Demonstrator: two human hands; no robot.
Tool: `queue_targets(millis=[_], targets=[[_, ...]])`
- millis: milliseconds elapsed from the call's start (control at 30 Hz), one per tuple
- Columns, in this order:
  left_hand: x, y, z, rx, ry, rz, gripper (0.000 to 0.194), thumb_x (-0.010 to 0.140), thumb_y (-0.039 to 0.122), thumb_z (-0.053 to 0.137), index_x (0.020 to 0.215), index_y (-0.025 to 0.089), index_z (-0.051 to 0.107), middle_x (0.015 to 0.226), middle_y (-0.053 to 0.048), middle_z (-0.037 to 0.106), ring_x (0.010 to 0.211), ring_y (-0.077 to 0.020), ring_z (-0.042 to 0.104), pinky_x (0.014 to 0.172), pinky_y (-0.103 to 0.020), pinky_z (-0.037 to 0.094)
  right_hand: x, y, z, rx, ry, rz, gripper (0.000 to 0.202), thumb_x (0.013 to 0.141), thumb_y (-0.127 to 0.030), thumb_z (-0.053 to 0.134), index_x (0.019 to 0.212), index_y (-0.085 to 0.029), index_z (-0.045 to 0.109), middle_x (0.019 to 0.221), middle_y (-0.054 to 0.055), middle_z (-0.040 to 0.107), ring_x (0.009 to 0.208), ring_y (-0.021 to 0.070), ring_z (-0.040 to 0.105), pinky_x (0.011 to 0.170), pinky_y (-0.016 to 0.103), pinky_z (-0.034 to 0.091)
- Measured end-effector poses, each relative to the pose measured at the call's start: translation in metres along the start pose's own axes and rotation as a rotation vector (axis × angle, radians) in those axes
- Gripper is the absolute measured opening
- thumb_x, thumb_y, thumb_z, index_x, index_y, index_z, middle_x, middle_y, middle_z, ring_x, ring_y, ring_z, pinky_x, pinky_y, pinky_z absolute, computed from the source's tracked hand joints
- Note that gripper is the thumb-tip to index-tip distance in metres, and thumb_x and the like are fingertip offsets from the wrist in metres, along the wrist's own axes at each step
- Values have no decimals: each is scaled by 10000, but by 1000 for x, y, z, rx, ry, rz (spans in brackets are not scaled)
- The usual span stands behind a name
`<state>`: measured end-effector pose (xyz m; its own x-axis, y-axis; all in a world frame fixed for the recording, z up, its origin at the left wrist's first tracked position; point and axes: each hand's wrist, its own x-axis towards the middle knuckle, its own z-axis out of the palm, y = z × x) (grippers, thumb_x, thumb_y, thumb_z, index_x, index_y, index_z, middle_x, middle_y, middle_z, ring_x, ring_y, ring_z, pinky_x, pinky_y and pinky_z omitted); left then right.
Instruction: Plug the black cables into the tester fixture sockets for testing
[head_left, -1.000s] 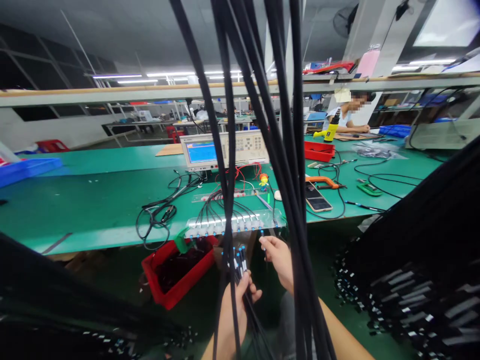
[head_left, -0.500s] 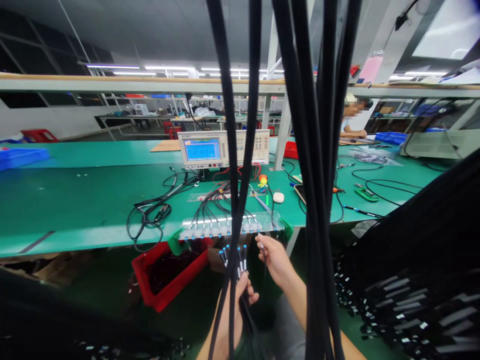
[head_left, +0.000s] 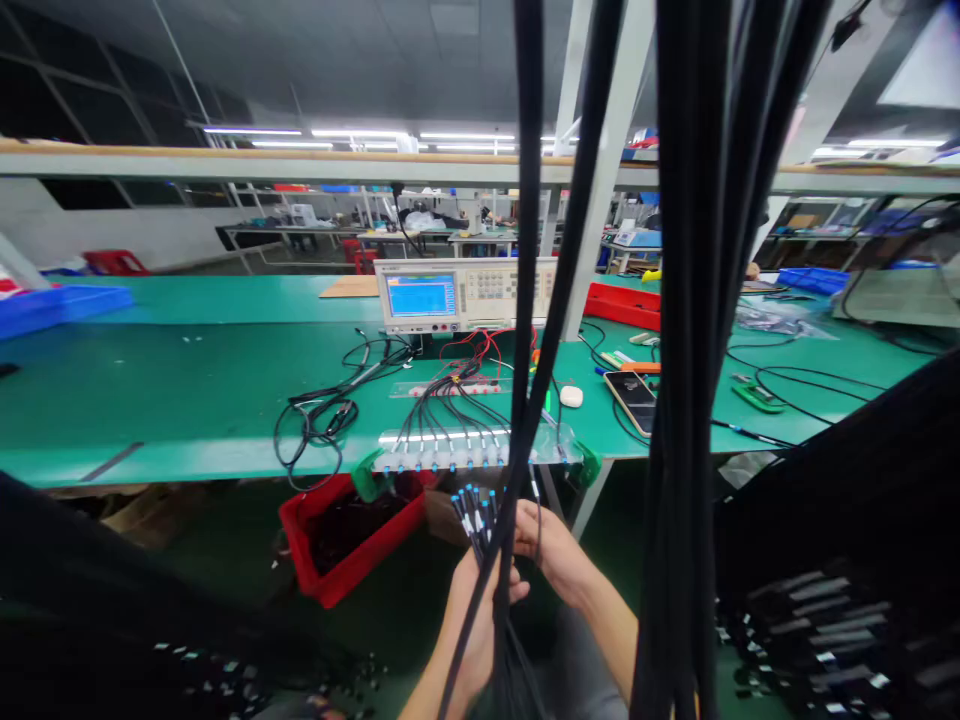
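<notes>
Holding cables [head_left: 471, 520] in left grip [head_left: 459, 605], lower centre. Since the earlier frame, moved right grip [head_left: 555, 545] down from strip [head_left: 442, 459] toward cables; cannot tell whether closed.

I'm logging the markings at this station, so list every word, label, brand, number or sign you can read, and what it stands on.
No text can be read for certain.
Bench instrument: brand mark, key legends and screen text, too small.
Phone: faint marks on the screen, too blurred.
White sleeves on the cables in the left hand: any print too small to tell.
</notes>
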<state>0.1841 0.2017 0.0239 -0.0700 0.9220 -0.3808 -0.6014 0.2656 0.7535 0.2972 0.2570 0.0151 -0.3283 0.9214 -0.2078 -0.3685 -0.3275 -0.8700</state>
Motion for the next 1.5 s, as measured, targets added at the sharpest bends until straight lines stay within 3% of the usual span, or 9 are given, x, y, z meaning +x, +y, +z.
queue_targets(millis=[133, 333, 467, 567, 700, 1000, 1200, 1300, 1500], targets=[[2, -1, 0, 18, 3, -2, 294, 624, 278, 828, 879, 170, 726, 664, 1, 668, 593, -123, 618, 700, -298, 578, 7, -1, 0, -37, 3, -22, 349, 721, -453, 777, 885, -156, 694, 734, 26, 651, 662, 135, 598, 644, 254, 468], [9, 1, -6, -81, 48, -33, 164, 673, 202, 787, 811, 152, 713, 716, -22, 695, 650, -122, 642, 595, -202, 529, 21, -2, -1, 31, 154, -113, 386, 683, -493, 783, 736, -150, 614, 585, -50, 476, 520, 62, 399, 519, 194, 336], [11, 2, -10, -118, 81, -28, 115, 712, 208, 765, 803, 154, 720, 683, -2, 669, 630, -101, 615, 603, -195, 519, 23, -7, 3, 106, 124, -99, 411, 677, -475, 792, 664, -156, 532, 548, -72, 399, 497, 50, 332, 482, 183, 284], [7, 3, -11, -92, 56, -7, 167, 721, 255, 765, 848, 152, 731, 688, 5, 652, 631, -97, 593, 622, -208, 517, 22, -8, 6, 190, 103, -83, 385, 656, -442, 815, 688, -158, 557, 551, -70, 428, 486, 50, 352, 463, 180, 287], [2, 3, -12, -6, 48, 14, 244, 713, 303, 773, 902, 154, 731, 774, -12, 673, 666, -102, 596, 629, -215, 506, 21, -9, 9, 323, 120, -73, 363, 645, -391, 834, 862, -154, 665, 616, -55, 528, 509, 58, 445, 490, 174, 385], [-3, 1, -12, 59, 25, -40, 204, 715, 299, 772, 851, 161, 707, 704, 18, 642, 592, -78, 577, 528, -176, 476, 32, -10, 11, 682, 3, -14, 235, 723, -255, 787, 884, -139, 662, 661, -55, 568, 507, 27, 475, 520, 119, 448], [-4, 1, -16, 14, 48, -36, 190, 732, 219, 754, 900, 142, 712, 729, 2, 656, 602, -71, 603, 549, -164, 501, 18, -1, 15, 506, 22, 42, 284, 760, -371, 744, 914, -141, 682, 723, 0, 645, 565, 87, 567, 554, 190, 487], [2, -4, -19, -11, 57, -15, 256, 653, 251, 820, 857, 136, 717, 686, 14, 638, 567, -68, 596, 505, -159, 481, 10, 10, 17, 314, -32, 68, 294, 741, -365, 762, 907, -133, 692, 765, 22, 659, 600, 93, 583, 569, 190, 477], [0, -2, -20, 35, 106, 33, 408, 529, 329, 886, 851, 142, 718, 587, 31, 612, 487, -72, 560, 441, -174, 440, 7, 20, 13, 179, -120, 55, 397, 719, -443, 781, 959, -142, 688, 759, 24, 652, 614, 96, 580, 567, 200, 461]])
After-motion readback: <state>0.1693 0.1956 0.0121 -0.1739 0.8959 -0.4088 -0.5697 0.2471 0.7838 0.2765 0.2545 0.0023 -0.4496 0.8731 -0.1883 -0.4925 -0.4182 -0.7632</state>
